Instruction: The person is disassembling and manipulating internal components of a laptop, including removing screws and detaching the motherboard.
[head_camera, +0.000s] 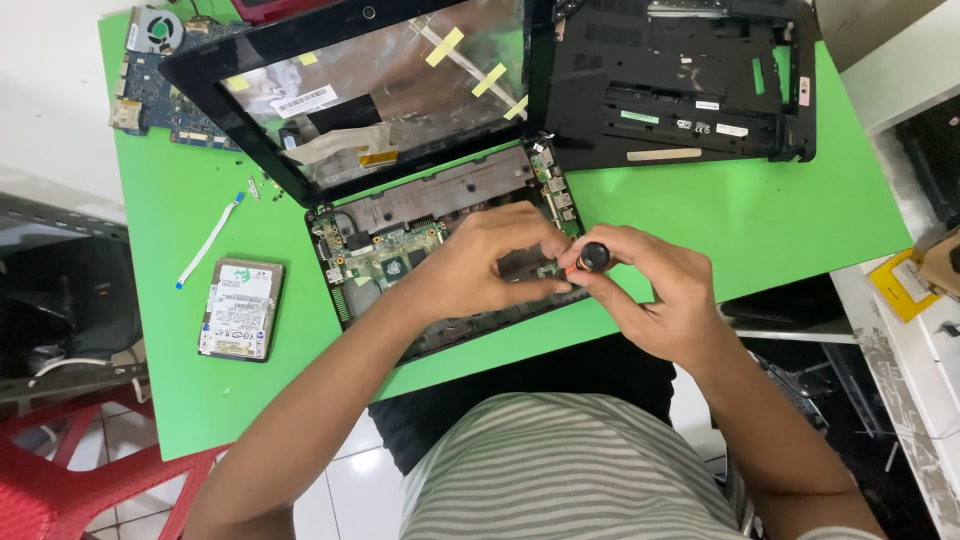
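A person works on an opened laptop base (430, 250) lying on a green bench (750, 220). The right hand (660, 300) has its grip closed around a screwdriver (592, 257), tip down at the base's right edge. The left hand (480, 262) rests on the circuit board, fingers curled, steadying it. This looks like screw work; the driver likely needs firm seating. A hard drive (241, 308) lies left of the base.

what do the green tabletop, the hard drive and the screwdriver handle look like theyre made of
Green tabletop: a smooth matte sheet, probably painted board or laminate; flat, even colour.
Hard drive: bare metal casing, likely aluminium; silvery grey edges under a paper label.
Screwdriver handle, in the right hand: looks like black plastic or rubber with an orange collar; too small to tell.
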